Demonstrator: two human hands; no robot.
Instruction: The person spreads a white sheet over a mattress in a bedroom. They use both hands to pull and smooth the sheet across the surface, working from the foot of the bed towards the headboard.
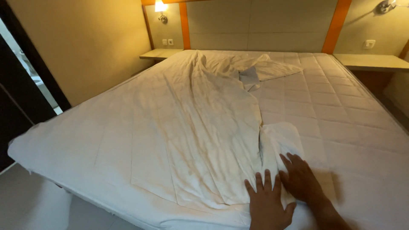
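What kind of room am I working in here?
Likely a hotel bedroom: a wide quilted mattress with a loose white sheet, a padded headboard wall, and wall-mounted bedside shelves under reading lamps.

No packages, labels, signs or screens in view.

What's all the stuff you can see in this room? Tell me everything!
bed sheet: one, white, crumpled over the mattress's left half
mattress: one, white quilted, fills the middle
bedside shelves: two, pale, either side of the headboard
wall lamps: two, left one lit
wall sockets: white, near each shelf
headboard: beige panels, orange strips
left hand: flat on the sheet's near edge
right hand: flat on the sheet, beside the left
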